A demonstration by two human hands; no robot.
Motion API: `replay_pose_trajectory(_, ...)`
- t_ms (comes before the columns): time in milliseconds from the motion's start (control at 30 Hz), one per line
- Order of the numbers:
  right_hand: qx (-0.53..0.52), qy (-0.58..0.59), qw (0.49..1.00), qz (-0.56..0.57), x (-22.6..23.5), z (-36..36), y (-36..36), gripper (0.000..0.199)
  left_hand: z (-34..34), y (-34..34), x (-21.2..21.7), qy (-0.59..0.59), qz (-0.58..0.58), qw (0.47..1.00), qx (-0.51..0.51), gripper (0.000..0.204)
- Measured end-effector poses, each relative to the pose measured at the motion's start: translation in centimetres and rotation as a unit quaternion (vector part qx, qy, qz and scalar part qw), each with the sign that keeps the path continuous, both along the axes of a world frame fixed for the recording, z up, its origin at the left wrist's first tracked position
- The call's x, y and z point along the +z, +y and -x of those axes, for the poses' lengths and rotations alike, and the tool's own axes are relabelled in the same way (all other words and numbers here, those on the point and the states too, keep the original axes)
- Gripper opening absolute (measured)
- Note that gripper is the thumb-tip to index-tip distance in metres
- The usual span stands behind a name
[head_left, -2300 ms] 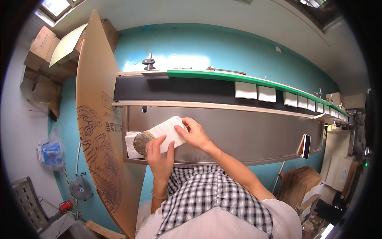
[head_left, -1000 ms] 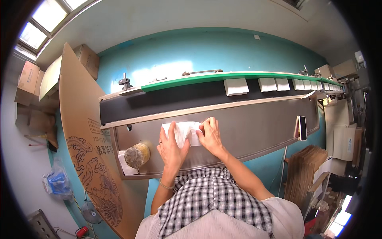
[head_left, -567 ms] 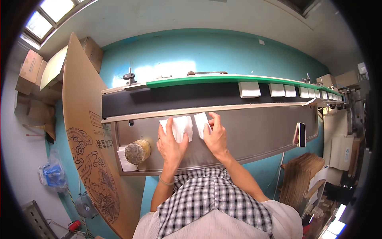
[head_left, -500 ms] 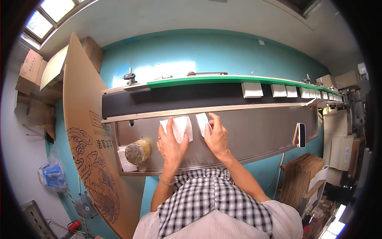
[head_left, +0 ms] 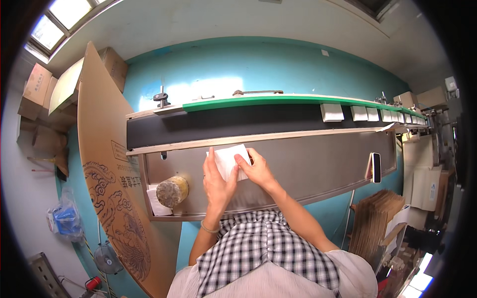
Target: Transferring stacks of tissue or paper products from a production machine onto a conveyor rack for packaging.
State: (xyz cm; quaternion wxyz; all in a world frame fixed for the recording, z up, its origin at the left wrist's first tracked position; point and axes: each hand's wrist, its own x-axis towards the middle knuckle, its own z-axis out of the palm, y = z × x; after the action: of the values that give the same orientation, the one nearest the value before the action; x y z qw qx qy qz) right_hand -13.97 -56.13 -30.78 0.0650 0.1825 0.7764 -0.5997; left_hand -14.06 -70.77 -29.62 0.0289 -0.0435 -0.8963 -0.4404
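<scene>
A white stack of folded tissue paper is held between my two hands over the metal table. My left hand grips its left side, fingers up along the edge and thumb at the near face. On the right side, my right hand closes round the stack with its thumb pressed on the front. Just beyond runs a black conveyor belt, where several similar white stacks stand in a row along the green guide rail.
A round, worn brownish block stands at the table's left, beside white sheets. A tall cardboard panel borders the left side. A phone leans at the right end. Flattened cardboard is piled at the lower right.
My right hand has moved left, bringing its smaller white piece against the stack in my left hand; both hands now hold one stack. The stacks on the belt have shifted right.
</scene>
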Motion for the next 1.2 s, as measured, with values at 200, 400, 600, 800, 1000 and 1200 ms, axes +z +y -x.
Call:
replay_pose_trajectory(200,-0.027,-0.026,0.985,0.17,-3.5,-0.8,0.7,0.033,0.1,0.2,0.9,-0.019,0.05,0.998,-0.016,0.096)
replay_pose_trajectory(400,-0.02,0.036,0.996,0.076,-6.2,0.6,5.0,0.019,0.3,-0.4,0.1,-0.031,0.054,0.998,-0.032,0.094)
replay_pose_trajectory(600,-0.357,0.097,0.89,0.267,-6.6,4.5,15.6,0.015,0.6,-0.5,0.2,-0.036,0.002,0.998,-0.054,0.089)
replay_pose_trajectory(800,-0.376,0.063,0.913,0.146,-4.6,2.0,12.8,0.021,0.9,0.1,0.3,-0.045,-0.018,0.997,-0.064,0.088)
replay_pose_trajectory(1000,-0.069,0.087,0.993,-0.032,-2.2,-0.7,1.0,0.049,1.0,1.2,-0.9,-0.099,-0.219,0.968,-0.068,0.096)
replay_pose_trajectory(1200,-0.096,-0.069,0.956,0.269,-0.8,-0.7,0.8,0.03,1.0,0.4,-1.2,-0.101,-0.142,0.983,-0.051,0.103)
